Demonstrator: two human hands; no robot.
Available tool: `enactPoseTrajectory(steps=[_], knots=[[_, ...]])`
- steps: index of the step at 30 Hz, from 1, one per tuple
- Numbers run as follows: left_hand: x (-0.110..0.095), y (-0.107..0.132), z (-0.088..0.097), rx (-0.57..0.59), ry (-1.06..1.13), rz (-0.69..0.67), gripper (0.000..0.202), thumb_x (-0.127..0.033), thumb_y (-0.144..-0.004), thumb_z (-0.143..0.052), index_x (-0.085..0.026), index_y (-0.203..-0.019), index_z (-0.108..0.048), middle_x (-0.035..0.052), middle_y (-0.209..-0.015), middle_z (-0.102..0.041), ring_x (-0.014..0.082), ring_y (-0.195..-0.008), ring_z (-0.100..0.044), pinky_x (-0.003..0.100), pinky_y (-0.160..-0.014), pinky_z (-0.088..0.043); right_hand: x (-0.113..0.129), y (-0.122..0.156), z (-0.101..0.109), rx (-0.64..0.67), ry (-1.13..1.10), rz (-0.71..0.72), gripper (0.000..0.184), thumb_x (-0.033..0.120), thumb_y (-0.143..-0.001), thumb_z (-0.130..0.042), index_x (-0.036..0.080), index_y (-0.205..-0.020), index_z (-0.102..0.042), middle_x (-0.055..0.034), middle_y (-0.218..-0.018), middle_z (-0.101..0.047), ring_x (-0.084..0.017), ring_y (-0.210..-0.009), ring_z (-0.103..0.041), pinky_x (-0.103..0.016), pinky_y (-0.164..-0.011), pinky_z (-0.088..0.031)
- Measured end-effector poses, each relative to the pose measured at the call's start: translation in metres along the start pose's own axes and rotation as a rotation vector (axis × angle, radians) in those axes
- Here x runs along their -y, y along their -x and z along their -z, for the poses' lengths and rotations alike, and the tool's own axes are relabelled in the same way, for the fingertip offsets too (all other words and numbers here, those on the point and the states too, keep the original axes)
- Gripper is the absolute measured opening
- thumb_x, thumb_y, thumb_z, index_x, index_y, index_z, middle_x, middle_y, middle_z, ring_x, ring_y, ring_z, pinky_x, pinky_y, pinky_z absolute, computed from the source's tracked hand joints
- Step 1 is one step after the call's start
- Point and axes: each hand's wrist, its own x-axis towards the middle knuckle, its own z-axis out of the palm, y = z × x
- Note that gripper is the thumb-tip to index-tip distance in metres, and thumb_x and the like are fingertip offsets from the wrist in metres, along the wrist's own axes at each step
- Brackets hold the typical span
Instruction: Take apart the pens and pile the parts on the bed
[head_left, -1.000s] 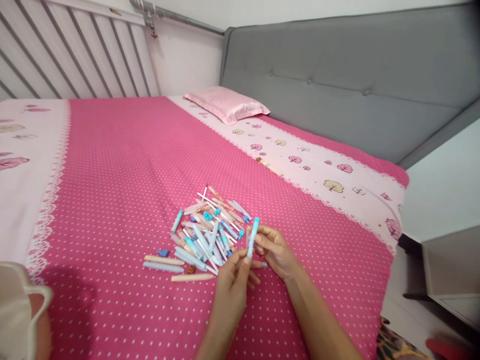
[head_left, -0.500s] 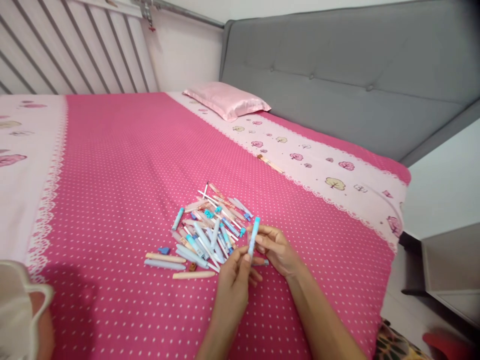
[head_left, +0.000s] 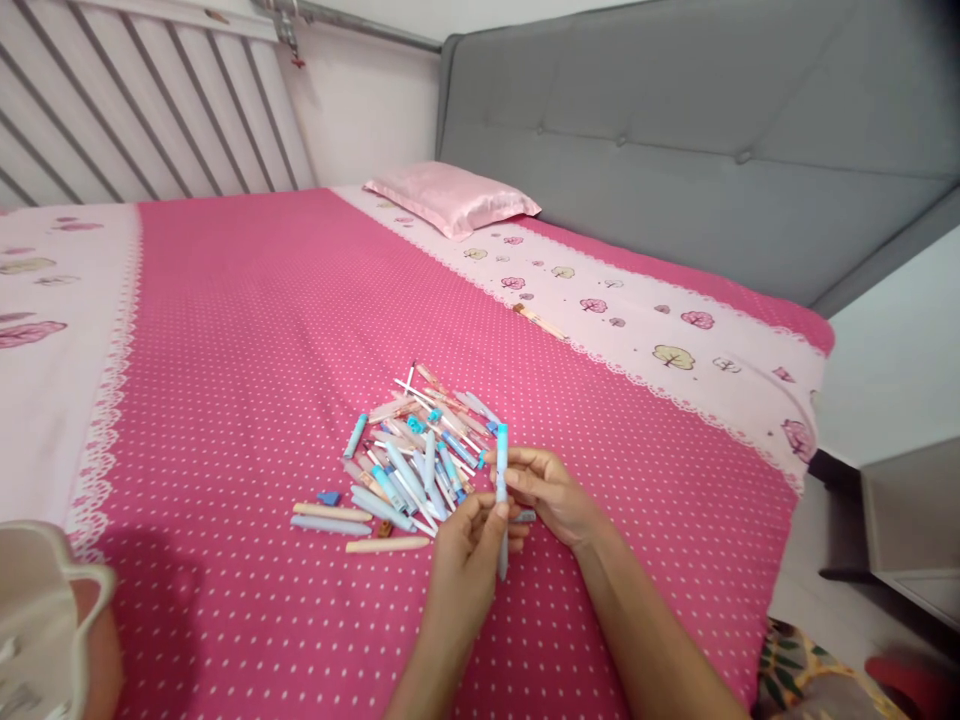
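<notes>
A light blue pen (head_left: 502,452) with a brighter blue top end stands nearly upright between my two hands. My left hand (head_left: 469,545) pinches its lower part, and a greyish tapered end shows below the fingers. My right hand (head_left: 551,492) grips its middle from the right side with thumb and fingers. Behind the left fingertips a small pale piece (head_left: 526,516) partly shows. Just left of the hands lies a loose pile of pen parts (head_left: 405,465): tapered barrels, blue-ended tubes and thin white refills. Small teal clips (head_left: 416,425) lie among them.
Pen parts lie on a pink dotted bedspread (head_left: 247,400). A blue piece (head_left: 328,497) and a cream barrel (head_left: 386,545) sit at the pile's near left. A cream container (head_left: 97,610) stands at lower left. Farther off are a brown-ended pen (head_left: 538,321), a pillow (head_left: 454,195) and a grey headboard (head_left: 675,150).
The pen has turned from a slight tilt to nearly upright and sits slightly lower and further left. Its greyish tapered end now shows under my left hand. The view has shifted slightly.
</notes>
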Motion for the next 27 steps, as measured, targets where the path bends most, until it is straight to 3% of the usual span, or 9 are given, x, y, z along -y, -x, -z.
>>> enactPoseTrajectory(steps=[6,13,21,27], knots=[[-0.0029,0.0005,-0.0006,0.002,-0.008,-0.015,0.033,-0.044,-0.072,-0.059,-0.013,-0.083,-0.059,0.0060,-0.081,-0.066,0.0147,-0.066,-0.062,0.027,-0.064,-0.050,-0.0041,0.0007,0.0049,0.028,0.021,-0.032,0.020,0.030,-0.068,-0.068,0.014,-0.079,-0.064,0.0009,-0.060,-0.057,-0.006,-0.049,-0.046,-0.017,-0.045,-0.034],[-0.0070,0.0021,-0.0024,0.004,-0.031,-0.034,0.031,-0.043,-0.071,-0.060,-0.014,-0.080,-0.059,0.0049,-0.076,-0.065,0.0139,-0.064,-0.060,0.026,-0.062,-0.048,-0.0011,0.0023,0.0046,0.079,0.027,-0.044,0.023,0.035,-0.067,-0.069,0.013,-0.070,-0.059,0.0037,-0.053,-0.051,-0.003,-0.042,-0.034,-0.016,-0.041,-0.025],[-0.0039,0.0019,-0.0023,-0.050,-0.094,-0.076,0.024,-0.036,-0.066,-0.066,-0.015,-0.065,-0.054,-0.0022,-0.054,-0.054,0.0087,-0.049,-0.049,0.020,-0.049,-0.037,-0.0023,0.0037,0.0053,0.107,0.031,-0.030,0.022,0.030,-0.063,-0.072,0.014,-0.072,-0.059,0.0026,-0.059,-0.053,-0.006,-0.049,-0.044,-0.017,-0.046,-0.032],[-0.0041,0.0031,-0.0025,-0.114,-0.145,-0.086,0.024,-0.033,-0.062,-0.069,-0.015,-0.061,-0.053,-0.0033,-0.052,-0.052,0.0079,-0.047,-0.045,0.020,-0.048,-0.035,0.0014,0.0053,0.0009,0.124,0.036,-0.003,0.022,0.028,-0.062,-0.073,0.015,-0.072,-0.058,0.0031,-0.062,-0.051,-0.006,-0.053,-0.044,-0.017,-0.049,-0.034]])
